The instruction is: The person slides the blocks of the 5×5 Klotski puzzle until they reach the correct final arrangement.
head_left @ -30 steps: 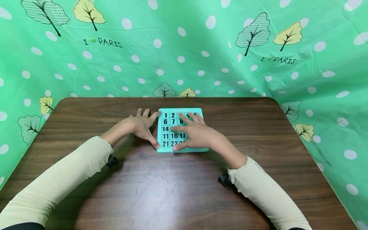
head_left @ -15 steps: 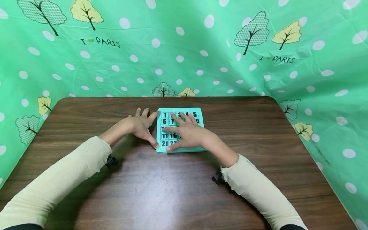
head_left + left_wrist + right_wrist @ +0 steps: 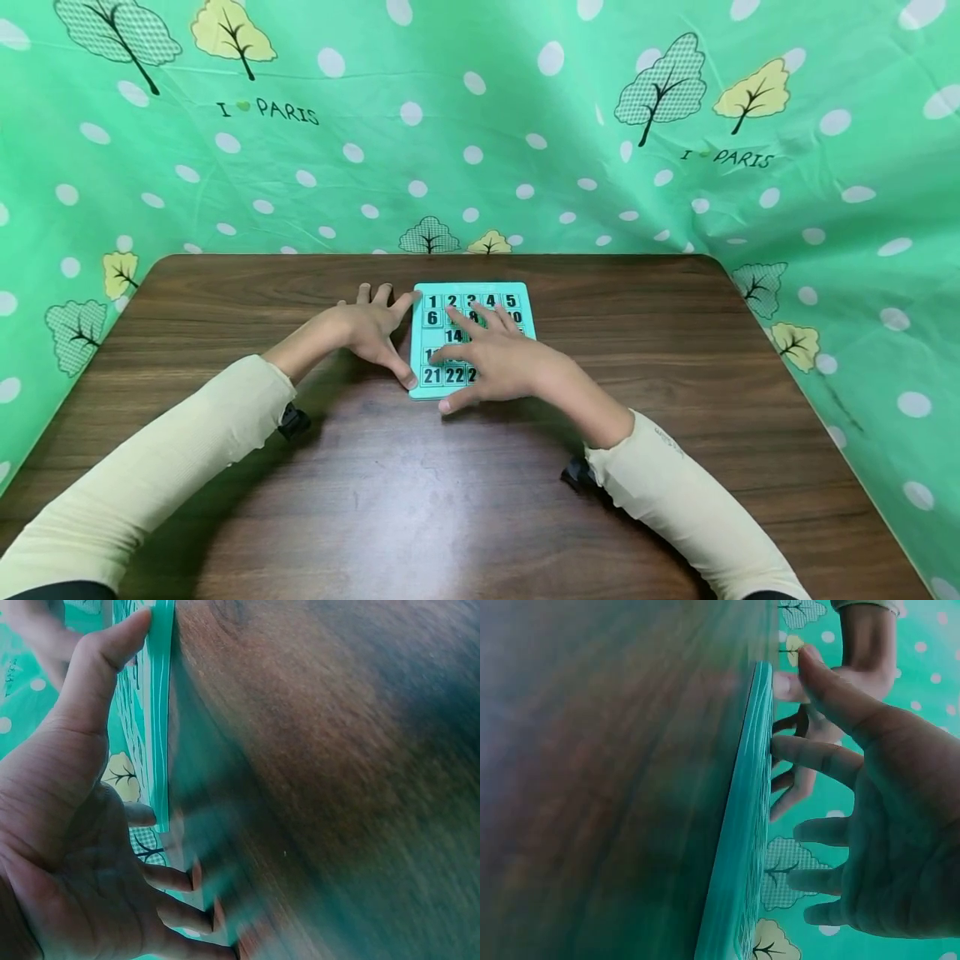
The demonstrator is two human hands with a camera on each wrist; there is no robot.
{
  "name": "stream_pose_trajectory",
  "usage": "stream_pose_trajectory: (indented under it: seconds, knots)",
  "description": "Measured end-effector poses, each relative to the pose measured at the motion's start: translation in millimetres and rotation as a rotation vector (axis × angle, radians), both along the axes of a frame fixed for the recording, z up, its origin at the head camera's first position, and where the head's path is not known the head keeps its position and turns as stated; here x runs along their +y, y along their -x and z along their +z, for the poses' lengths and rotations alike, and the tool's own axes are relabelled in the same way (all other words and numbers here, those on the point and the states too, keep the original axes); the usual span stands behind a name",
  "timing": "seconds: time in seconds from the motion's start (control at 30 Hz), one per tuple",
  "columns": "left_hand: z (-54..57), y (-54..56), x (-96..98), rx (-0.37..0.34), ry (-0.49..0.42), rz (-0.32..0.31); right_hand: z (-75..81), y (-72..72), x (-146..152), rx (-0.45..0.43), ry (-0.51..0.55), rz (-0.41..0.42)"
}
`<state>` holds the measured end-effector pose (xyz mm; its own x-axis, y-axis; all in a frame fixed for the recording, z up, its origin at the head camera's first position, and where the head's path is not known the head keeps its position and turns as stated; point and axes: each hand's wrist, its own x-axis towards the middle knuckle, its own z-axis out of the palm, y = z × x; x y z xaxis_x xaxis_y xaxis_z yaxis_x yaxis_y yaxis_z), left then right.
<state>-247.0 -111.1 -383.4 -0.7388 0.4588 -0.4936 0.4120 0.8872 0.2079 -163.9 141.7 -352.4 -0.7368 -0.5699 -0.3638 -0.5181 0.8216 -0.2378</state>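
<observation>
A turquoise sliding number puzzle [image 3: 420, 362] lies flat near the table's far edge, with black numerals on its tiles. My left hand [image 3: 367, 329] braces its left side: the thumb is at the near-left corner, the index finger at the far-left one, other fingers spread on the table. Over the tiles my right hand [image 3: 510, 362] is spread, index fingertip [image 3: 780, 746] at the tile face around 11. Its thumb sticks out past the near rim. Tile 14 [image 3: 453, 337] sits in the third row's second column, beside a bare slot at the left. My right hand covers several tiles.
The brown wood-grain table [image 3: 420, 483] extends around the puzzle. A green polka-dot cloth [image 3: 480, 125] with printed trees hangs behind and at the sides. Black straps [image 3: 292, 421] show at the wrists, below pale sleeves.
Tile 14 has slid one column right, leaving its slot at the left bare. My right hand went left, then nearer, its index finger now by the row below. The left hand stays put.
</observation>
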Motion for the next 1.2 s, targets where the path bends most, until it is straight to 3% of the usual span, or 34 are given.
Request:
stream_pose_trajectory:
  seconds: [0.13, 0.2, 0.33, 0.5, 0.63, 0.8, 0.9, 1.07, 1.2]
  knots:
    - [-4.2, 3.1, -0.2, 0.003, 0.006, -0.003, -1.6, 9.3, -3, 0.020, -0.025, -0.054]
    - [-11.7, 7.1, -0.9, 0.013, 0.021, 0.000, -0.4, 11.5, -1, 0.016, -0.007, -0.066]
    - [-16.3, 8.5, -1.6, 0.022, 0.019, -0.005, 4.2, 6.1, 13, 0.006, 0.043, -0.063]
    - [0.4, -0.9, 0.2, -0.004, -0.015, 0.012, 5.5, -6.2, 23, -0.008, 0.039, -0.043]
    - [5.2, -2.8, 0.8, -0.010, -0.008, 0.012, -0.2, -3.4, 12, -0.032, 0.054, 0.001]
    - [-8.8, 3.8, -0.9, 0.005, 0.007, 0.011, -0.8, 5.6, 9, 0.016, 0.042, -0.074]
    - [-13.1, 3.7, -1.3, 0.008, 0.012, 0.017, -1.1, 2.8, 16, 0.011, 0.034, -0.092]
    - [6.5, -7.0, -0.2, -0.017, -0.015, 0.011, -1.6, -10.8, 30, -0.040, 0.098, -0.040]
    - [15.0, -10.3, 0.4, -0.015, -0.031, 0.000, -1.2, -10.6, 42, 0.024, 0.112, -0.113]
